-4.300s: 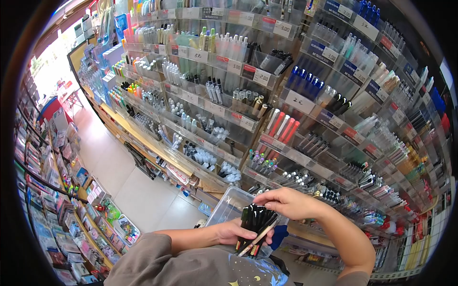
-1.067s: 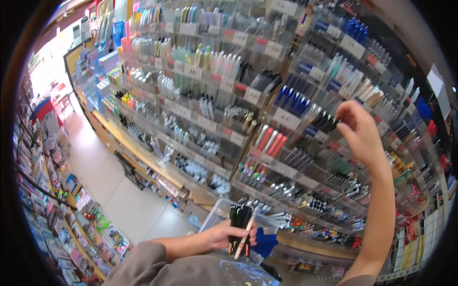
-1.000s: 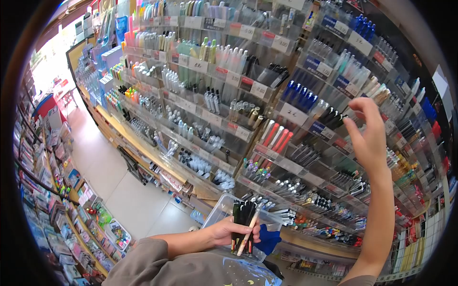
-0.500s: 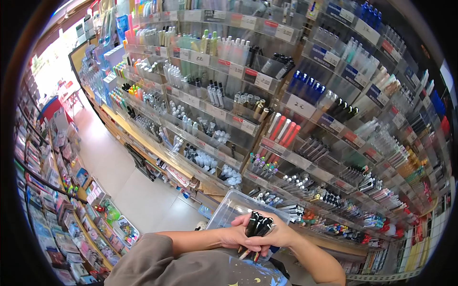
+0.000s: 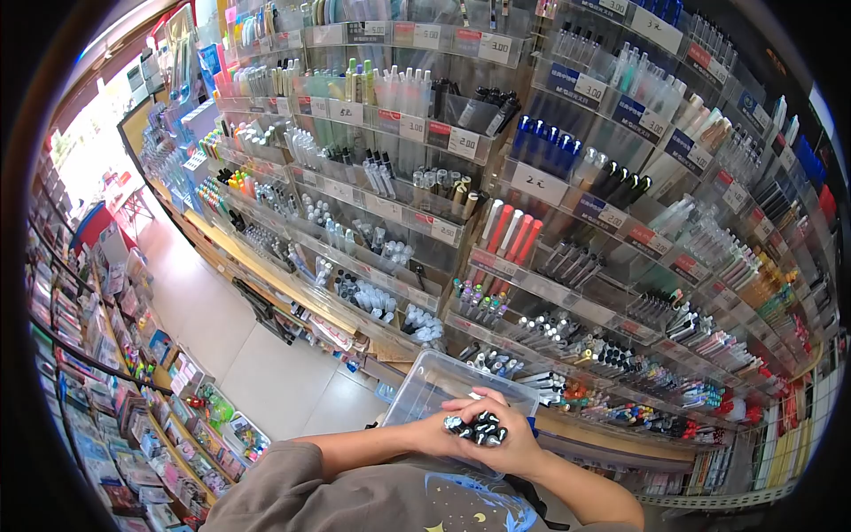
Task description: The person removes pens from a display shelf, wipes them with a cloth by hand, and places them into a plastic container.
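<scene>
A bundle of black pens (image 5: 483,430) is clasped between both hands in front of the waist, with the pen tops facing up. My left hand (image 5: 436,434) wraps the bundle from the left, its fingers partly hidden. My right hand (image 5: 511,436) curls round the bundle from the right, its fingers closed over the far side. Beneath and behind the hands lies a clear plastic box (image 5: 424,383), partly covered by them.
A clear tiered rack with price labels (image 5: 539,183) rises in front, full of pens. Red and white pens (image 5: 512,232) stand at its middle. Shelves of small goods (image 5: 133,399) line the left side, beyond the tiled floor (image 5: 257,363). A wire grid (image 5: 780,452) stands at right.
My right hand has come down from the rack to the bundle beside my left hand. Since half a second ago, both hands have closed further round the pens, and the bundle points more towards the camera.
</scene>
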